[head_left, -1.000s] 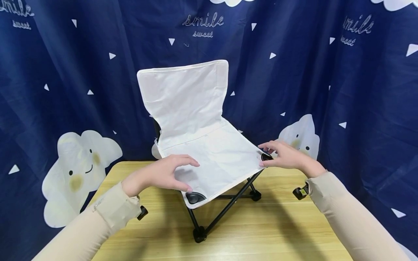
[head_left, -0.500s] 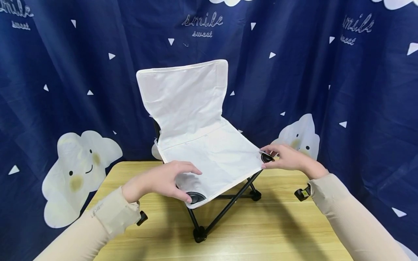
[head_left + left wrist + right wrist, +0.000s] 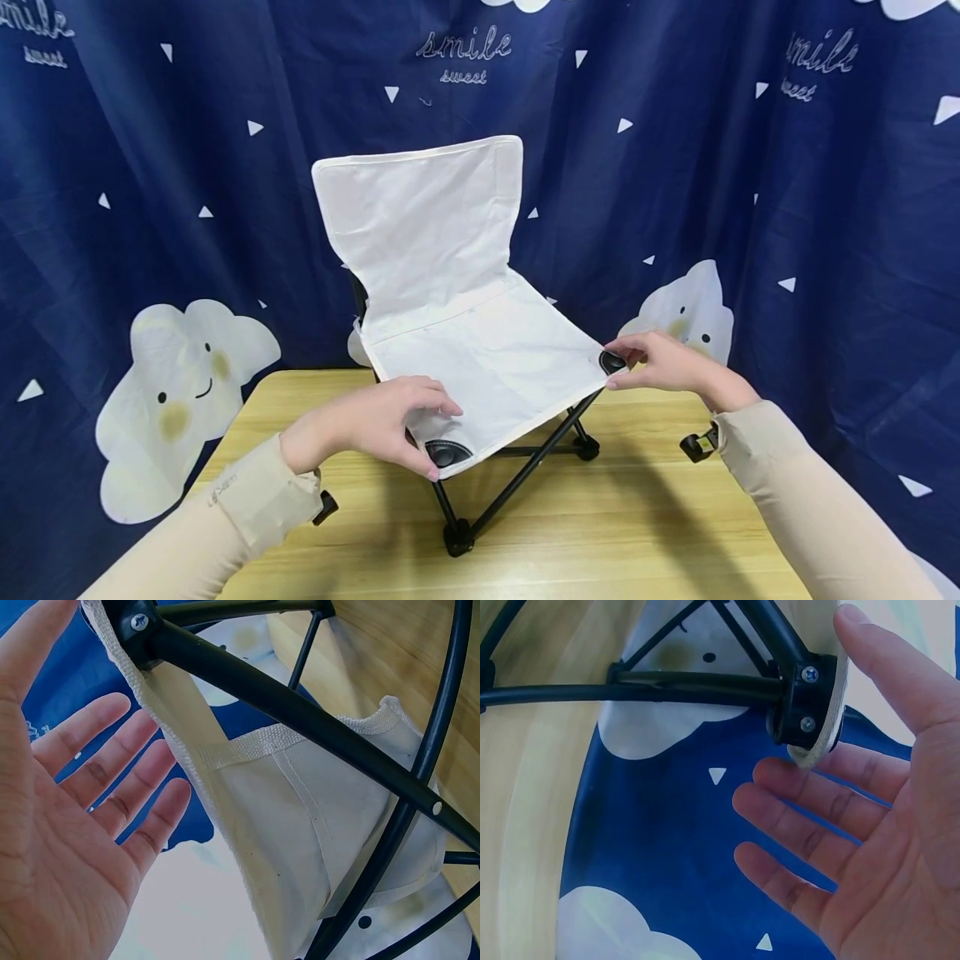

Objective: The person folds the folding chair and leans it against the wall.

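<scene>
A folding chair (image 3: 480, 333) with white fabric and a black tube frame stands unfolded, turned slightly rightward. My left hand (image 3: 386, 417) is at the seat's front left corner, its thumb by the edge beside a black corner patch (image 3: 447, 452). In the left wrist view that hand's fingers (image 3: 112, 772) are spread and loosely straight along the fabric edge. At the front right corner, my right hand (image 3: 663, 362) has thumb and fingers on either side of the other black corner patch (image 3: 612, 362). The right wrist view shows its fingers (image 3: 810, 825) extended beside a black frame joint (image 3: 804, 701).
The chair stands on a wooden table (image 3: 600, 533). Behind it hangs a dark blue curtain (image 3: 637, 192) with clouds and triangles. Black crossed legs (image 3: 517, 483) end in round feet on the tabletop. In the left wrist view a fabric pocket (image 3: 322, 795) hangs under the chair.
My left hand has moved down and slightly right, its thumb going from the black patch to the front corner edge. My right hand has shifted slightly right and down. The chair stays put.
</scene>
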`<state>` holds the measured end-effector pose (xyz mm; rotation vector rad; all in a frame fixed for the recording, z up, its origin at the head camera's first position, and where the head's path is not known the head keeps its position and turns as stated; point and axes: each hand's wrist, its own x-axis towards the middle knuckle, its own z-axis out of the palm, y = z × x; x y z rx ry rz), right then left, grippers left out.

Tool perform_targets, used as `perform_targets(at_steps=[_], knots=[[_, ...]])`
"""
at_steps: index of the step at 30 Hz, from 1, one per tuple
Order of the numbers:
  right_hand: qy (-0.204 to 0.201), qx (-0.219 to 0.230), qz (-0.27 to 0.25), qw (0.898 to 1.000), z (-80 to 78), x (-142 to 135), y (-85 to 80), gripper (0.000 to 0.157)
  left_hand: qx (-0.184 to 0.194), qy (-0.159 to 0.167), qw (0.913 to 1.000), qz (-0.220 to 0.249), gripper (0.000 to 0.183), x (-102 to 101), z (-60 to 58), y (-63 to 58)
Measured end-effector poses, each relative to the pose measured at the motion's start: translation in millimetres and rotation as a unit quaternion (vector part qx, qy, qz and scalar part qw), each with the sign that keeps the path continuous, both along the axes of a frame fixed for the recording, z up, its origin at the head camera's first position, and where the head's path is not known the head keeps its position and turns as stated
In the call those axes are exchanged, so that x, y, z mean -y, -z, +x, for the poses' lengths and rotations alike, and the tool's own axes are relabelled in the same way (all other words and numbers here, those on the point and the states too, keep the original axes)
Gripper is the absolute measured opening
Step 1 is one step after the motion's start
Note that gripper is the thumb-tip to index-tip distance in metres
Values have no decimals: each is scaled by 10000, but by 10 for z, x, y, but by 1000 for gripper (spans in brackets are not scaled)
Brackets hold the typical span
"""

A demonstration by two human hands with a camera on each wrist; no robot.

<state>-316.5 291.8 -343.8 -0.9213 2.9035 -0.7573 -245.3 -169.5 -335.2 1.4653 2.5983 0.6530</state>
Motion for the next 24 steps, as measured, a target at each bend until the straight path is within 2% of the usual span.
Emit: perform_targets(at_steps=[8,16,24], knots=[[71,-56,48,9999,-8,-14,-13,57,-51,5,10000,-83,55,12,27,7],[36,119,34,9999,-30,-4,-15,59,65,-21,9999,-155,58,5,36,45],[2,273,-14,9996,-52,-10,-10,61,-309,-8,9991,-297,56,-33,57,63]])
